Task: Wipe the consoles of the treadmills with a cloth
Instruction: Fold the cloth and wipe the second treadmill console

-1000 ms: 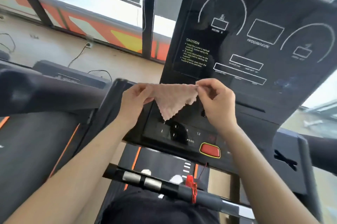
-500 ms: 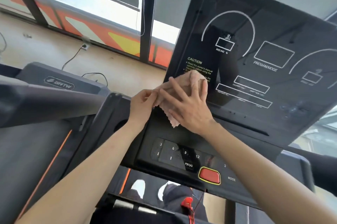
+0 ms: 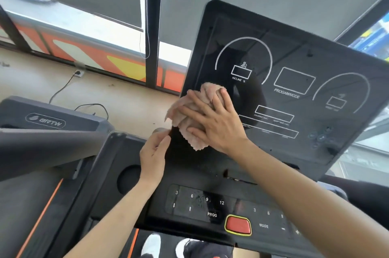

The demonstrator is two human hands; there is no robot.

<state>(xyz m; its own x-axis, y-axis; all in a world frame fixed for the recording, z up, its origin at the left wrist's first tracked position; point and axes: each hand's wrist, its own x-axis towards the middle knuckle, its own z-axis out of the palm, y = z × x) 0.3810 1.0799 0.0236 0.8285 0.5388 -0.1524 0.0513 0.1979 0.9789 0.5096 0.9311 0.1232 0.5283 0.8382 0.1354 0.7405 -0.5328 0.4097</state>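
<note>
A black treadmill console (image 3: 294,51) with white gauge outlines fills the right of the head view. My right hand (image 3: 216,123) lies flat with spread fingers on a bunched pale pink cloth (image 3: 189,110), pressing it against the console's lower left corner. My left hand (image 3: 154,150) grips the console's left edge just below the cloth, thumb side toward the screen. Below the hands lies the button panel (image 3: 202,203) with numbered keys, a PROG key and a red stop button (image 3: 237,225).
A second treadmill (image 3: 45,120) marked BRTW stands to the left, with a cable running to a wall socket (image 3: 79,72). A window with grey blinds lies beyond. A round cup recess (image 3: 128,176) sits left of the panel. My shoes (image 3: 166,245) show at the bottom.
The cloth went from stretched between both hands to bunched under my right hand on the screen. My left hand let go of it and took the console's edge.
</note>
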